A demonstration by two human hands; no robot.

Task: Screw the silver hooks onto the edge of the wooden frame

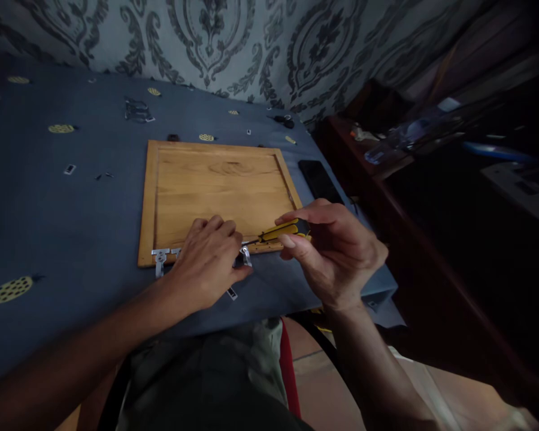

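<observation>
A wooden panel (pixel 215 185) with a raised frame lies flat on a blue patterned cloth (pixel 49 209). Along its near edge sits a metal bracket (pixel 160 257), and a second metal bracket (pixel 246 254) shows beside my fingers. My left hand (pixel 209 260) presses down on the panel's near edge with fingers curled, its thumb touching that second bracket. My right hand (pixel 332 251) grips a yellow-and-black screwdriver (pixel 281 230), whose tip points left at the bracket by my left hand.
A black phone (pixel 318 179) lies on the cloth right of the panel. Small metal parts (pixel 69 169) and screws are scattered over the cloth. A dark wooden sideboard (pixel 386 173) with clutter stands to the right. Patterned wallpaper (pixel 215 42) is behind.
</observation>
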